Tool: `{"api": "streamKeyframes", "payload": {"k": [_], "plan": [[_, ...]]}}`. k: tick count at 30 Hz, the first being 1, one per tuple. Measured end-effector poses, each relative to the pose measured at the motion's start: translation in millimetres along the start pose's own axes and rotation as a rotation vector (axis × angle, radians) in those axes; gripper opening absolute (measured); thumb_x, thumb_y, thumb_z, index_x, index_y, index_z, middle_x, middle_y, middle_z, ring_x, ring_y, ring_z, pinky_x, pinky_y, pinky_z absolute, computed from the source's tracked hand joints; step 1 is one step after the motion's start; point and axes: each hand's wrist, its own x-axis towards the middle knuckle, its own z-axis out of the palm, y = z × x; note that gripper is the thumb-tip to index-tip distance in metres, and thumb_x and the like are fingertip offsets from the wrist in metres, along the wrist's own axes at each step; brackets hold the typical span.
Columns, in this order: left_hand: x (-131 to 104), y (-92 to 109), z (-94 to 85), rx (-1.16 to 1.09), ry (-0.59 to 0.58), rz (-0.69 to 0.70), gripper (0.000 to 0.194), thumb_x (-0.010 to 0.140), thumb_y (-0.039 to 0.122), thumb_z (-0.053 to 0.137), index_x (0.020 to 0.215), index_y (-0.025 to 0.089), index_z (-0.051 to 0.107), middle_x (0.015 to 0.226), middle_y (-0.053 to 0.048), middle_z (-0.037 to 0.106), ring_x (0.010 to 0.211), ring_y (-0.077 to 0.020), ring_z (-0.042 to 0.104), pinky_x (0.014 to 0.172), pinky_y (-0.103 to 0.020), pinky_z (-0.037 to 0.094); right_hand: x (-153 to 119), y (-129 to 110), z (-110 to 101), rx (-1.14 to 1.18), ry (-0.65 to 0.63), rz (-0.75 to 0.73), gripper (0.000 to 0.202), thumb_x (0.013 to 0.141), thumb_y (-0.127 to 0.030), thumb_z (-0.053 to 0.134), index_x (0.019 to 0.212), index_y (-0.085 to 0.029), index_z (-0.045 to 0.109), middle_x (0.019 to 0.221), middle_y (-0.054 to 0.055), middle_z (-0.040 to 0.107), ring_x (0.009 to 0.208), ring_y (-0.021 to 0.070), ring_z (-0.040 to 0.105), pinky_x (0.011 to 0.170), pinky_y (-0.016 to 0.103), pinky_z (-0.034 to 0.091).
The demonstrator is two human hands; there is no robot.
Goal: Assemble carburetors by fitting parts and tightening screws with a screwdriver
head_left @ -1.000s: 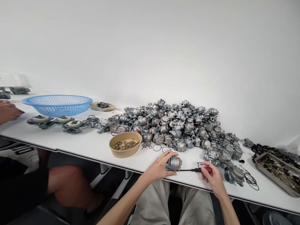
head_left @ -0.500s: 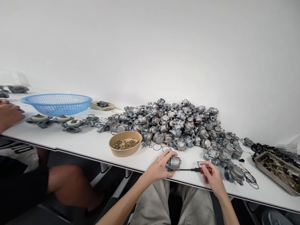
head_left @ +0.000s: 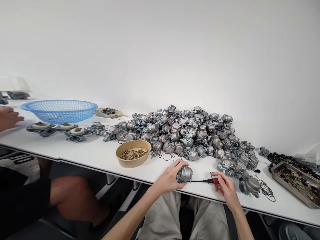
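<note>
Near the table's front edge, my left hand is closed around a grey metal carburetor, its rounded bowl facing right. My right hand grips the red handle of a screwdriver. The dark shaft lies level, and its tip reaches the lower edge of the carburetor; the exact contact point is too small to make out. Behind my hands rises a large pile of carburetors. Thin black rubber rings lie on the table between the pile and my left hand.
A tan bowl of small brass-coloured parts stands left of my hands. Farther left are a blue basket and another person's hand. On the right, a metal tray holds small parts, with black rings beside it.
My right hand's fingers have shifted on the screwdriver handle, while my left hand holds the carburetor in place. At far left, the other person's fingers have spread apart.
</note>
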Motion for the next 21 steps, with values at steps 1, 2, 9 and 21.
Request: {"api": "streamKeyframes", "payload": {"k": [1,2,9,21], "plan": [[0,0,-0.3,-0.006,-0.003,-0.003,0.061,0.071,0.011,0.075,0.126,0.027,0.053,0.126,-0.006,0.061,0.114,-0.0272,0.066,0.100,-0.035,0.052,-1,1,-2,0.009,-0.009,-0.020,0.053,0.084,-0.068,0.073,0.105,-0.019,0.075,0.059,-0.001,0.057,0.047,0.0128,0.044,0.041,0.023,0.030],[0,0,-0.7,-0.012,-0.008,-0.006,0.062,0.071,0.011,0.076,0.126,0.027,0.052,0.127,-0.006,0.061,0.113,-0.0271,0.066,0.100,-0.035,0.052,-1,2,-3,0.007,-0.011,-0.039,0.053,0.082,-0.065,0.077,0.109,-0.020,0.074,0.064,0.000,0.061,0.049,0.0125,0.044,0.042,0.022,0.032],[1,2,-2.5,-0.027,-0.028,-0.027,0.063,0.071,0.009,0.076,0.127,0.027,0.052,0.127,-0.006,0.060,0.115,-0.0272,0.066,0.101,-0.036,0.051,3,12,2,-0.122,0.007,-0.017,0.051,0.080,-0.068,0.077,0.096,-0.020,0.074,0.065,0.003,0.068,0.043,0.0119,0.044,0.043,0.026,0.038],[2,3,-4.6,-0.023,-0.049,-0.018,0.059,0.073,0.012,0.076,0.126,0.027,0.053,0.126,-0.005,0.061,0.113,-0.0271,0.066,0.099,-0.036,0.051,6,17,-6,0.169,0.181,0.009,0.046,0.067,-0.060,0.090,0.081,-0.019,0.075,0.057,0.001,0.063,0.045,0.0143,0.052,0.036,0.021,0.030]]}}
